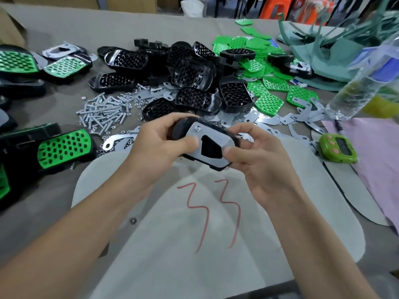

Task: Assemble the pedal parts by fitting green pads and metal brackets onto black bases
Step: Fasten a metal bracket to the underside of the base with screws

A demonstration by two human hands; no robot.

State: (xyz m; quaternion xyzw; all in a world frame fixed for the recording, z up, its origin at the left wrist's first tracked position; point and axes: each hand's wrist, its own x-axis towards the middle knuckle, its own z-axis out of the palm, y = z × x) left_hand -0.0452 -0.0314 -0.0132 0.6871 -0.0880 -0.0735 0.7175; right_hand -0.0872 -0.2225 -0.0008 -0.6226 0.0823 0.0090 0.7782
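Both my hands hold one black pedal base (216,165) above the table, underside up, with a metal bracket (203,137) lying on it. My left hand (159,145) grips the base's left end, thumb pressing on the bracket. My right hand (257,154) grips the right end, thumb on the bracket's lower right. A small fastener shows near the bracket's top. Behind lie a pile of black bases (190,74), loose green pads (267,102) and loose metal brackets (267,119).
Bolts and nuts (101,111) are heaped at centre left. Finished pedals with green pads (64,147) lie along the left edge. A green timer (338,148), a plastic bottle (362,87) and pink cloth sit at right. A grey sheet marked "33" (216,212) lies under my hands.
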